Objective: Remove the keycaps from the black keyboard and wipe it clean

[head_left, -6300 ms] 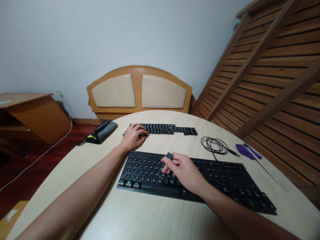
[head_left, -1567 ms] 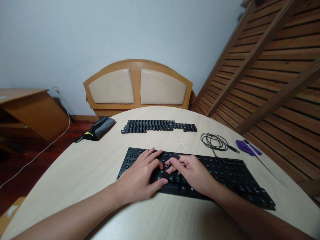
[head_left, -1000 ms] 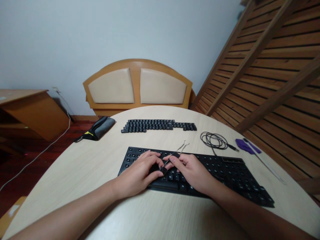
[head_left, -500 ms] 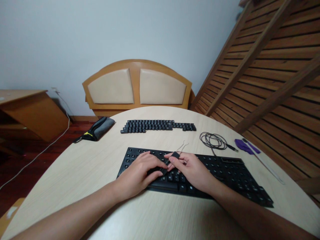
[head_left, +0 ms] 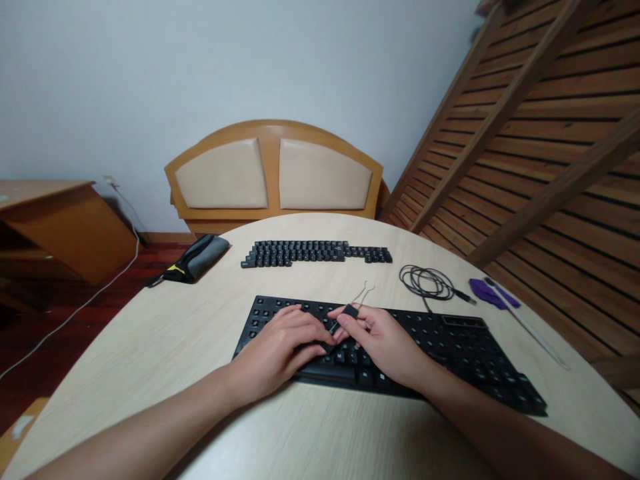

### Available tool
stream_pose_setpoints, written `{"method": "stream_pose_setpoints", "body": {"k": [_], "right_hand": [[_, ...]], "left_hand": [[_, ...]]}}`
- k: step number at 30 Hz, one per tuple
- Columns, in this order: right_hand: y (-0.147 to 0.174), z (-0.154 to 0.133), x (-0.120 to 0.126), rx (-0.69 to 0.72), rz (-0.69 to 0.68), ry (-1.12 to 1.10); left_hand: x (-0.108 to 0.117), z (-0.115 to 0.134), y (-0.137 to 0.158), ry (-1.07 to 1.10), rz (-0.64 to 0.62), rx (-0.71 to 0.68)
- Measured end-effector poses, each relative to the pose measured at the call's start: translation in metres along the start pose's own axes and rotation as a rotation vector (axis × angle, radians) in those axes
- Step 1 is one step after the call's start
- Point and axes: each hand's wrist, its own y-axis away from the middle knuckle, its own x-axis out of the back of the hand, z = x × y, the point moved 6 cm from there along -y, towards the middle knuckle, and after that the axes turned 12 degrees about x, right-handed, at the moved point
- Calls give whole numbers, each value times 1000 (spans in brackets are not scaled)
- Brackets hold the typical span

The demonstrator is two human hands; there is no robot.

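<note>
Both hands barely shifted: right hand (head_left: pixel 383 340) fingers pinch thin wire keycap puller (head_left: pixel 350 310), its long axis pointing toward the surface's far edge; left hand (head_left: pixel 280 347) fingers curl loosely on black keyboard (head_left: pixel 450 347).

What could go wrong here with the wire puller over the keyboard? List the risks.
1. The right hand pinches the wire puller by its small grip; it may slip and flick a keycap off the keyboard.
2. The left hand lies right beside the wire ends and could get poked.

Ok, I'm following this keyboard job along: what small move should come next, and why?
Probably press down with the left hand: its fingertips rest on a loose black keycap over the black keyboard frame, which shows many bare switches. The right hand holds the wire keycap puller clear.
</note>
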Motion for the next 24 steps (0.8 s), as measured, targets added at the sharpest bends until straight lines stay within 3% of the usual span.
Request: {"method": "stream_pose_setpoints", "body": {"k": [6, 14, 24], "right_hand": [[0, -4, 0, -1, -26, 60], [-1, -3, -2, -21, -47, -43], [-1, -3, -3, -12, -32, -83]], "left_hand": [[0, 1, 0, 7, 17, -1], [3, 3, 0, 54, 55, -42], [-3, 16, 8, -242, 179, -179]]}}
